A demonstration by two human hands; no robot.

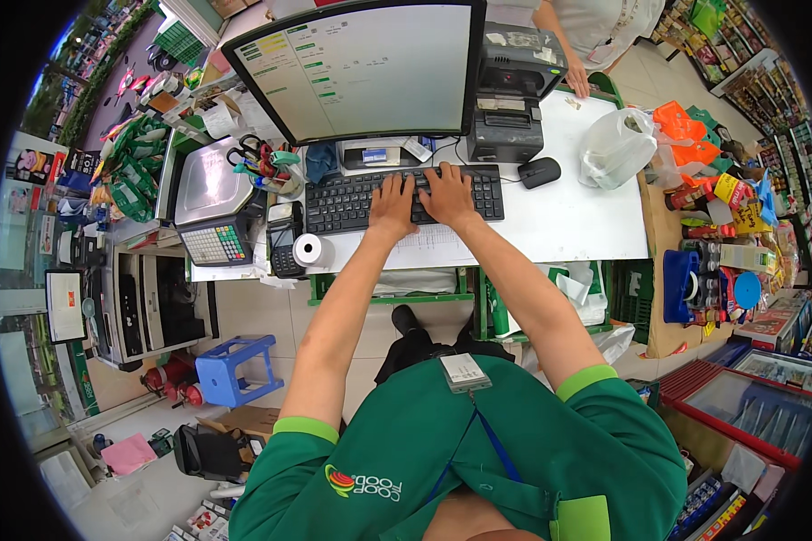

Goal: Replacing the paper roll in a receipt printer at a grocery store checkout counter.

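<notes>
Both my hands rest on a black keyboard [334,204] at the middle of a white counter. My left hand [392,203] lies on its middle keys with the fingers apart. Beside it, my right hand [447,193] is spread over the keys further right. Neither hand holds anything. Behind the keyboard stands a large lit monitor [361,77]. A black mouse [539,172] sits to the right, apart from my right hand. Near the keyboard's left end are a white paper roll [312,251] and a card terminal [284,239].
At left stand a weighing scale [215,185] and a cup of pens and scissors [275,171]. Black printers [505,135] flank the monitor. A white plastic bag [615,149] lies at right, near another person's hand [576,79]. A blue stool [235,371] is on the floor.
</notes>
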